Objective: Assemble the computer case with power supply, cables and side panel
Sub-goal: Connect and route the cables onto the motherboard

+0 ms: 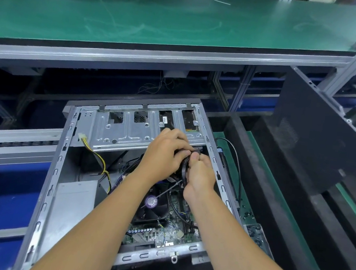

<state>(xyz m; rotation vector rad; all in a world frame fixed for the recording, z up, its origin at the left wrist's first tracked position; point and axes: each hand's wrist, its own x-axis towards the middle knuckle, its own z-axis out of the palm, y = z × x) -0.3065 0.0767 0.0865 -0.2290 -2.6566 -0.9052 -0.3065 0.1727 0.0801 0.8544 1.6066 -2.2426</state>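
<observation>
An open grey computer case lies on its side in front of me, its motherboard and round fan exposed. The silver power supply sits in the lower left of the case. A yellow-black cable runs from a white plug near the drive cage. Over the cage's near right corner, my left hand and my right hand both grip a bundle of black cables. A thin cable tie hangs below the bundle. The dark side panel leans upright at the right.
A green shelf on an aluminium frame spans the back above the case. Black foam blocks and a green mat lie to the right, with a black cord and small screws beside the case. Conveyor rails run on the left.
</observation>
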